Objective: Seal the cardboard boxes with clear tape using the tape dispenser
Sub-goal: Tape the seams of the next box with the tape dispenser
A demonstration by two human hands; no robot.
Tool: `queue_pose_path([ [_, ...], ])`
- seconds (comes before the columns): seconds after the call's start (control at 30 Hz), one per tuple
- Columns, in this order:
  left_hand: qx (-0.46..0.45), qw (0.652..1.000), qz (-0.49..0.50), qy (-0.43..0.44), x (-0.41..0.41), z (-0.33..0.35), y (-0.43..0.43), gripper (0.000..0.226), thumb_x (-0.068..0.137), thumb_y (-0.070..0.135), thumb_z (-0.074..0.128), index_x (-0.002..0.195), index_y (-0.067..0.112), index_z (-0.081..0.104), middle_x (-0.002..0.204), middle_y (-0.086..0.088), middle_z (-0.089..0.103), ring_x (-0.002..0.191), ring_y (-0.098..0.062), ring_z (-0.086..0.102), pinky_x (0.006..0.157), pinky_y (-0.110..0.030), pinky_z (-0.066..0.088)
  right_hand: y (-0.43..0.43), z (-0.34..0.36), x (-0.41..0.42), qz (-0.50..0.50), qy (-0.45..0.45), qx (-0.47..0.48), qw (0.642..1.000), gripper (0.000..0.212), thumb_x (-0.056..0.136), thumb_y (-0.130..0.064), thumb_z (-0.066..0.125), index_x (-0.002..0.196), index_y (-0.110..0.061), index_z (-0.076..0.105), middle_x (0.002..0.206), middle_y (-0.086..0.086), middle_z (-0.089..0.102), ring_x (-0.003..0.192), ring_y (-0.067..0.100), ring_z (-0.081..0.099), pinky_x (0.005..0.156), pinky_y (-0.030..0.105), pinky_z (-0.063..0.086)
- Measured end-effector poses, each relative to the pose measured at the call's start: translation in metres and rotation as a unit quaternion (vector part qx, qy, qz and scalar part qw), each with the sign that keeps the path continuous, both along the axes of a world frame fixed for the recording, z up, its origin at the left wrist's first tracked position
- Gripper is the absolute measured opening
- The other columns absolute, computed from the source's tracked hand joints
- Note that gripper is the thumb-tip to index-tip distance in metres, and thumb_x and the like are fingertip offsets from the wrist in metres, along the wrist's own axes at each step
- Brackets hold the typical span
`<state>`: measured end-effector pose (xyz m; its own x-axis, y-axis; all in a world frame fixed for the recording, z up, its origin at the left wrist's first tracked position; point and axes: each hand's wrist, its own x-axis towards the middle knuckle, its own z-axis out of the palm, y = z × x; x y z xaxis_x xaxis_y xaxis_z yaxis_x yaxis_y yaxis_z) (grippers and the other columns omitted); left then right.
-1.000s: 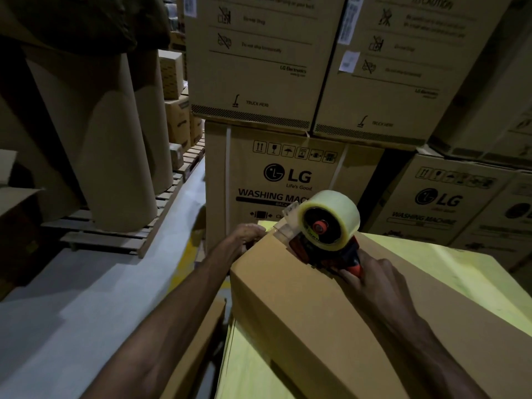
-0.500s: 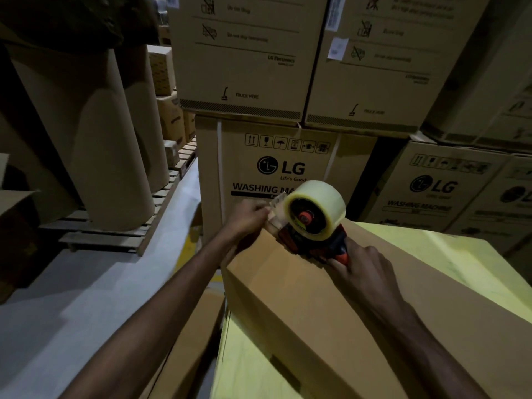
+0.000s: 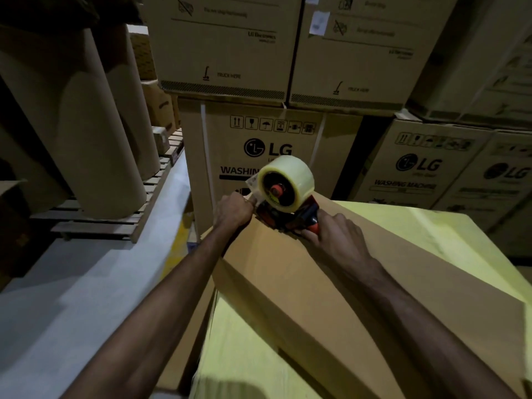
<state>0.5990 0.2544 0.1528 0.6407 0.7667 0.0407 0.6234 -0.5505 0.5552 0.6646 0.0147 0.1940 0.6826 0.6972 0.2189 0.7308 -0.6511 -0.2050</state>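
A long brown cardboard box (image 3: pixel 331 289) lies across a yellow surface (image 3: pixel 449 234) in front of me. At the box's far end stands a red and black tape dispenser (image 3: pixel 290 214) with a thick roll of clear tape (image 3: pixel 288 180). My right hand (image 3: pixel 336 240) grips the dispenser's handle from behind. My left hand (image 3: pixel 234 210) is curled at the box's far left corner and pinches the loose end of the tape just in front of the dispenser.
Large printed washing machine cartons (image 3: pixel 259 145) are stacked close behind the box and to the right. Big brown paper rolls (image 3: pixel 86 133) stand on a wooden pallet (image 3: pixel 115 223) at the left. A pale floor aisle (image 3: pixel 86 283) runs along the left side.
My left hand has risen from the box's far edge to the front of the dispenser and taken the tape end. The dispenser has stayed at the far end.
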Motion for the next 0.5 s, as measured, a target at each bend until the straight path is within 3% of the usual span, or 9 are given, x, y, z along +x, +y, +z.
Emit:
queue_pose_path([
  [0.17,0.012,1.000,0.010,0.021,-0.002,-0.002,0.000,0.044,0.103,0.049,0.048,0.086,0.011,0.060,0.104,-0.018,0.069,0.092,-0.036,0.064,0.076,-0.040,0.051,0.003,0.004,-0.002,0.009,-0.003,-0.014,1.000,0.055,0.092,-0.062,0.063,0.128,-0.021,0.056,0.102,0.003,0.066,0.088,0.019,0.062,0.075,0.041,0.058],
  [0.3,0.015,0.999,0.005,0.046,0.000,-0.005,0.006,0.059,0.104,0.061,0.041,0.107,0.009,0.069,0.117,-0.019,0.068,0.107,-0.037,0.063,0.077,-0.039,0.043,-0.016,0.017,-0.003,0.007,0.001,-0.040,0.999,0.054,0.092,-0.063,0.063,0.126,-0.021,0.059,0.099,0.000,0.063,0.087,0.017,0.060,0.075,0.036,0.056],
  [0.4,0.010,0.999,-0.006,0.053,0.000,-0.008,0.010,0.077,0.101,0.073,0.030,0.115,0.007,0.069,0.116,-0.018,0.068,0.108,-0.038,0.063,0.079,-0.040,0.046,-0.049,0.024,-0.004,0.005,-0.012,-0.086,0.996,0.053,0.093,-0.062,0.061,0.126,-0.022,0.059,0.091,-0.006,0.054,0.081,0.013,0.056,0.070,0.028,0.049],
  [0.5,0.028,0.998,-0.030,0.039,-0.001,-0.013,0.010,0.072,0.105,0.067,0.024,0.119,0.011,0.067,0.119,-0.016,0.068,0.110,-0.036,0.062,0.084,-0.043,0.047,-0.082,0.029,-0.008,0.001,-0.018,-0.102,0.995,0.050,0.094,-0.063,0.059,0.125,-0.024,0.058,0.088,-0.008,0.055,0.079,0.012,0.058,0.069,0.027,0.050],
])
